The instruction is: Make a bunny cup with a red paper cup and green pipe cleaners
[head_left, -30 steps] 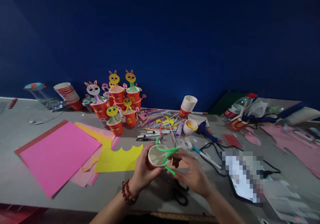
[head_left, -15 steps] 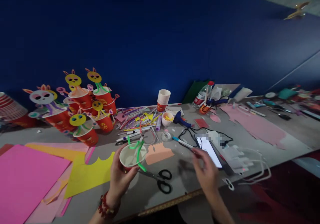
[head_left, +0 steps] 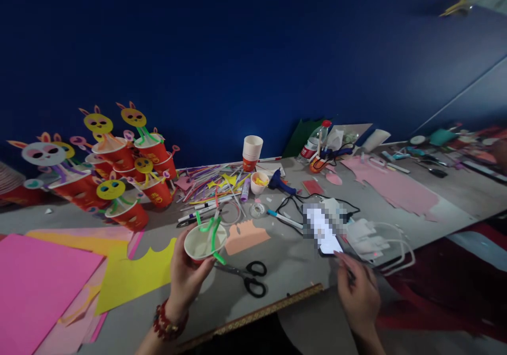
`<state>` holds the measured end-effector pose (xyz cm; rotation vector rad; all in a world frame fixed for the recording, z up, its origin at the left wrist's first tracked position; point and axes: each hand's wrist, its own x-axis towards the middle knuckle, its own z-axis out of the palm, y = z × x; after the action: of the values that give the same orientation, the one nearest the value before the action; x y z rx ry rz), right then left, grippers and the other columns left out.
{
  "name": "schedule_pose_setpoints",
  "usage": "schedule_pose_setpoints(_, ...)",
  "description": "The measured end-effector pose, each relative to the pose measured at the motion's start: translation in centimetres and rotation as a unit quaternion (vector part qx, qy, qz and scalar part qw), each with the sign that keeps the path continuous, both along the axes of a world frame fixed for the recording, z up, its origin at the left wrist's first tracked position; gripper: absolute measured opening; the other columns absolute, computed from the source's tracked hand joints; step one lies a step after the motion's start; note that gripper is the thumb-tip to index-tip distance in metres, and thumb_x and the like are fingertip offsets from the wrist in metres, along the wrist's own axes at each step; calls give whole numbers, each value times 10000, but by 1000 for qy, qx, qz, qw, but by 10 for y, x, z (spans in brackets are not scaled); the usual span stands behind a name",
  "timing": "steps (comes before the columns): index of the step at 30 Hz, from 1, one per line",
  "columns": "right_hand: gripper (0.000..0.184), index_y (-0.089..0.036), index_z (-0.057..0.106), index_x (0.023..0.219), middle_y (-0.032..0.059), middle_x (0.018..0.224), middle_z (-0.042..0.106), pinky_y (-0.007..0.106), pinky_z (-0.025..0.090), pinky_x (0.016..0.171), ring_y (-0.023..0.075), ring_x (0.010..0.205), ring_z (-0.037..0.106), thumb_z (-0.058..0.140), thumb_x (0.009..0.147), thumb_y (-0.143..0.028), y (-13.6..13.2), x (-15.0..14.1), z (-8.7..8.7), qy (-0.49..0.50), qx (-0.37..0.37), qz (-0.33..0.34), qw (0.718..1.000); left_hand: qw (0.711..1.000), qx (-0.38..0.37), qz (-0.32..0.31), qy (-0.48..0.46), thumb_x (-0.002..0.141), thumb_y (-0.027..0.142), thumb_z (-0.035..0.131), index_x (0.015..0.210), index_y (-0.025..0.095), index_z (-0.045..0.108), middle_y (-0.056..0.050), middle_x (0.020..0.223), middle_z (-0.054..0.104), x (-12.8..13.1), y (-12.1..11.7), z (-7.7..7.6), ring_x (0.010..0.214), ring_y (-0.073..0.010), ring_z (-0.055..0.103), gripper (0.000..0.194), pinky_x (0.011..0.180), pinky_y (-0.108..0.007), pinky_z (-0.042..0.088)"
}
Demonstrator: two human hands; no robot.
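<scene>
My left hand (head_left: 192, 273) is wrapped around a paper cup (head_left: 204, 240), tilted so that its white inside faces me. Bent green pipe cleaners (head_left: 214, 233) rise from the cup and hang over its rim. Black-handled scissors (head_left: 250, 277) lie partly behind my left fingers. My right hand (head_left: 358, 286) is at the near end of a lit phone (head_left: 322, 231), index fingertip at its lower edge. The fingers are loosely bent, and I see nothing held in them. A piece of peach paper (head_left: 247, 237) with a cut edge lies right of the cup.
Red cups with paper rabbit figures (head_left: 132, 215) stand at the left. Pink (head_left: 47, 286) and yellow sheets (head_left: 138, 276) cover the front left. Several pipe cleaners (head_left: 198, 186), a cup stack (head_left: 252, 151), a bottle (head_left: 315, 141) and a white power strip (head_left: 366, 239) with cables lie beyond.
My right hand has moved right and towards me, from beside the blue-capped pen to the phone's near end. My left hand still holds the cup. The view has shifted slightly.
</scene>
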<state>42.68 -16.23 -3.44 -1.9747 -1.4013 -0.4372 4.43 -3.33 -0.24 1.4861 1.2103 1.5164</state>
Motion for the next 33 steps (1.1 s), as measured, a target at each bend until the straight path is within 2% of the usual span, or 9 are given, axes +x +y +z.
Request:
schedule_pose_setpoints(4, 387, -140, 691, 1056, 161, 980, 733, 448, 492, 843, 314, 913, 633, 422, 969, -404, 3, 2, -2, 3, -11, 6, 1000, 1000, 2, 0, -1, 709, 408, 800, 1283, 215, 515, -136, 1264, 599, -1, 0, 0, 1144, -309, 621, 669, 981, -451, 512)
schedule_pose_setpoints(9, 384, -110, 660, 1125, 194, 1083, 717, 467, 480, 898, 339, 1033, 629, 466, 951, -393, 5, 4, -2, 54, 47, -38, 997, 1000, 0, 10, 3, 701, 459, 792, 1263, 207, 518, -137, 1244, 608, 0, 0, 3, 1141, -310, 624, 674, 985, -453, 513)
schedule_pose_setpoints(13, 395, -118, 672, 1086, 199, 1077, 716, 469, 484, 888, 339, 1016, 644, 450, 957, -418, 10, 9, -1, 83, 50, -41, 995, 1000, -2, 7, -1, 714, 447, 786, 1280, 206, 509, -139, 1258, 605, -1, 0, 3, 1141, -306, 623, 674, 982, -444, 516)
schedule_pose_setpoints(17, 399, -111, 681, 1071, 208, 1091, 716, 467, 479, 892, 339, 1005, 642, 437, 951, -403, 19, 12, 2, 63, 45, -32, 996, 1000, -2, 10, -2, 721, 405, 791, 1291, 202, 504, -144, 1280, 592, -4, 1, 2, 1166, -308, 607, 670, 1005, -447, 497)
schedule_pose_setpoints(22, 385, -116, 690, 1044, 196, 1078, 724, 452, 481, 859, 337, 977, 642, 423, 926, -366, 29, 15, 4, 42, 31, -26, 998, 999, 2, 42, -18, 740, 405, 776, 1297, 212, 496, -128, 1274, 593, -8, 3, 8, 1155, -289, 610, 653, 998, -424, 500)
schedule_pose_setpoints(28, 333, -132, 695, 1010, 174, 999, 734, 420, 470, 812, 319, 917, 637, 453, 885, -322, 23, 14, 3, 22, 24, -44, 998, 998, -6, 48, -27, 742, 418, 771, 1308, 210, 485, -137, 1298, 577, -9, 3, 13, 1167, -283, 604, 667, 1013, -408, 491)
schedule_pose_setpoints(33, 355, -123, 679, 1073, 179, 1068, 723, 429, 470, 836, 329, 973, 631, 444, 881, -309, 22, 14, 2, 23, 24, -49, 998, 999, -8, 41, -30, 734, 424, 776, 1288, 206, 501, -128, 1278, 592, -7, 2, 15, 1142, -277, 618, 656, 984, -393, 511)
